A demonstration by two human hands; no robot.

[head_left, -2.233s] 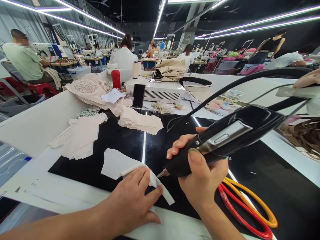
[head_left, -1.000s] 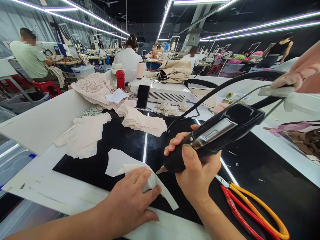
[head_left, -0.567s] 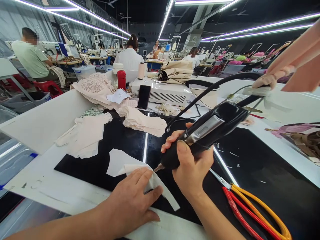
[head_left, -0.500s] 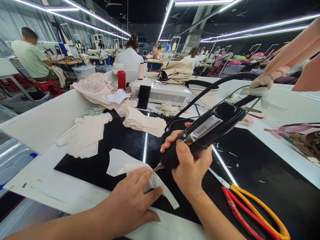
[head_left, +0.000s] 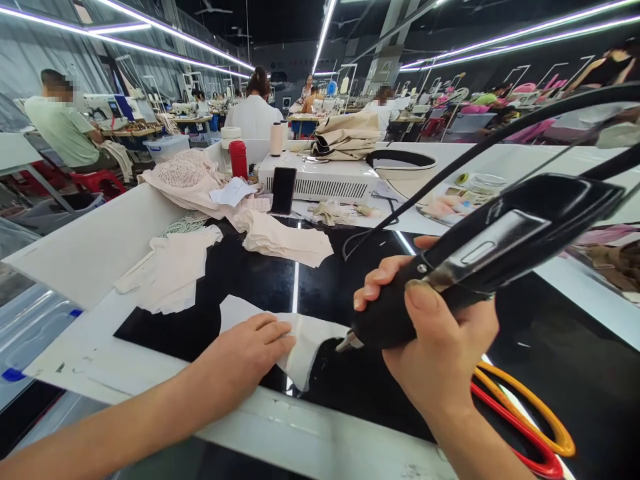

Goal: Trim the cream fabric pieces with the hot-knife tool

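Observation:
My right hand [head_left: 440, 340] is wrapped round a black handheld tool [head_left: 480, 253] with a metal plate on its side. The tool's pointed metal tip is at the right edge of a white fabric piece [head_left: 305, 347] on the glossy black board [head_left: 360, 400]. With its fingers stretched out, my left hand [head_left: 250, 347] lies flat on that fabric. Beyond it are a stack of cream fabric pieces [head_left: 287, 243] and another pile of pale pieces [head_left: 175, 273] to the left.
Scissors with orange and red handles [head_left: 543, 407] lie right of my right forearm. At the back stand a phone [head_left: 283, 190], a red bottle [head_left: 239, 160] and a white vented box [head_left: 320, 180]. A black cable [head_left: 450, 167] arches over the right side.
My right hand and the tool have moved right. My left hand has shifted left and lies flatter. The fabric, folded and bunched before, is now spread out. The hand at the upper right is gone.

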